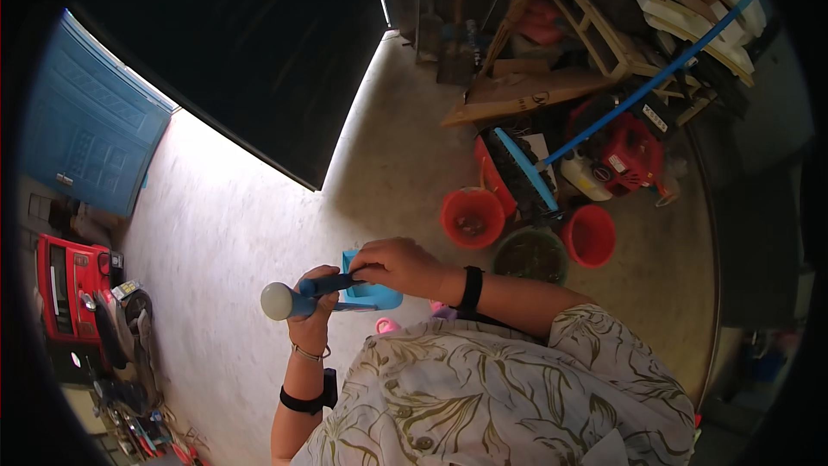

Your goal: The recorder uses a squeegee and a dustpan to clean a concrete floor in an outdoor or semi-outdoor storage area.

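My left hand (315, 310) is wrapped around a light blue long-handled dustpan's handle (303, 305), whose rounded whitish end cap (277, 301) points up towards me. The same hand also steadies a dark blue tube-like handle (326, 284), which lies across its fingers. At the far end of that dark blue handle, the fingers of my right hand (400, 263) pinch it; their tips are partly hidden. Below both hands, the light blue dustpan's pan (386, 298) is near the floor, partly covered by my right hand.
A blue push broom (527, 168) leans over a red engine machine (631, 155). Red buckets (473, 217) and a green tub (530, 255) stand to my right. A large dark door panel (239, 58) is ahead; a red vehicle (71, 291) and a motorcycle (123, 343) are at left.
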The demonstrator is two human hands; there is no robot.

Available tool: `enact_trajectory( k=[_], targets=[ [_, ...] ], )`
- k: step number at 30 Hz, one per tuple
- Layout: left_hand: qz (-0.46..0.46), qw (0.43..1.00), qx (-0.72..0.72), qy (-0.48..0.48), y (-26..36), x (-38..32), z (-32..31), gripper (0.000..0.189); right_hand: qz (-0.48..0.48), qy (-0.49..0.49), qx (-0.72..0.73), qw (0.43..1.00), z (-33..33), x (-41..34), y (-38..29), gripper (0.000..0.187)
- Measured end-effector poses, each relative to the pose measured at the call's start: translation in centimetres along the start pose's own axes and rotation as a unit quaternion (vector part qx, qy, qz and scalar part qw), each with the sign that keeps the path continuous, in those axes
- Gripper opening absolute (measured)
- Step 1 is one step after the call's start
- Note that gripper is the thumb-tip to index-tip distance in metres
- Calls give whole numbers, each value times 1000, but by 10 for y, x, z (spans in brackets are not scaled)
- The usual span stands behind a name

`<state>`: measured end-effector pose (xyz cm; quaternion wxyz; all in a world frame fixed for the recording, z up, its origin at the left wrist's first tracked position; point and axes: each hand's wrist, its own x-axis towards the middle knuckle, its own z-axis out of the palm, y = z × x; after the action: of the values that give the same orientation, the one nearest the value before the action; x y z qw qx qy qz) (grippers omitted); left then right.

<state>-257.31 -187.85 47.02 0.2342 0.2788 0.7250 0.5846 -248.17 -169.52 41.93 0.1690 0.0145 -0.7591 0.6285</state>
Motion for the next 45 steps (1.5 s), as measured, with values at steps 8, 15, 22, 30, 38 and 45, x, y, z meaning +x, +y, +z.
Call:
enact_trajectory(
  k=[8,15,22,30,38,45],
  targets=[
    [13,998,18,-50,-1,-1,-2,26,-44,46,-4,998,5,-1,3,10],
    [-13,998,21,-62,5,-12,-8,26,86,33,207,974,23,-1,9,7],
    [4,997,-32,-65,-3,-5,-10,25,110,23,153,982,10,-6,2,8],
    [23,998,-34,-47,-3,-3,-21,25,-84,27,-55,995,15,-1,-10,7],
    [0,1000,-13,-17,4,-4,-2,25,-206,16,-180,962,9,5,-14,7],
    [20,999,29,-3,9,5,3,21,-182,-36,-224,957,13,10,-15,7]
  ],
)
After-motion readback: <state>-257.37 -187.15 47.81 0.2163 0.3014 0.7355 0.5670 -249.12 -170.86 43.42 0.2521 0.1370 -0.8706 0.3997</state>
